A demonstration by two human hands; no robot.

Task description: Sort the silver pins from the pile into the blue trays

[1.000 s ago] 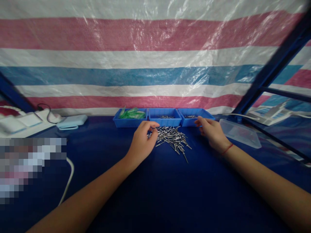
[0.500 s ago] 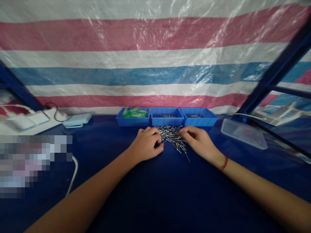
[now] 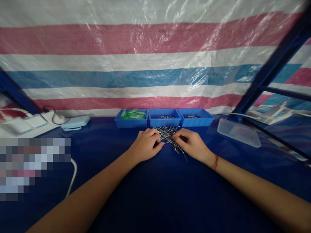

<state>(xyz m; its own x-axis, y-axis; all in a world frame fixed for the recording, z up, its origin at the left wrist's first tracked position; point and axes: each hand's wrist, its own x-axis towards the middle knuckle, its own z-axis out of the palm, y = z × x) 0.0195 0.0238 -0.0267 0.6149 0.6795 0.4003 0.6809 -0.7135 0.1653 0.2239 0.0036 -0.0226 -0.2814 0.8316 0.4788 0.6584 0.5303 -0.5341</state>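
Observation:
A heap of small silver metal pins [image 3: 168, 132] lies on the dark blue table cover [image 3: 155, 194], just in front of three blue bins. My left hand [image 3: 145, 145] rests on the left edge of the heap with its fingers curled down into the pins. My right hand [image 3: 190, 144] sits on the right edge, fingers bent and pinched among the pins. What either hand holds is too small to make out. A red cord circles my right wrist.
Three blue bins stand in a row at the back: the left bin [image 3: 131, 118] holds green plastic pieces, the middle bin [image 3: 165, 118] and right bin [image 3: 195, 117] hold a few pins. A clear plastic tray [image 3: 239, 132] lies right. A pale blue box [image 3: 75, 122] and a white cable [image 3: 71, 178] lie left.
My right hand has come back from the right bin to the right side of the heap. My left hand has lowered onto the pins and closed.

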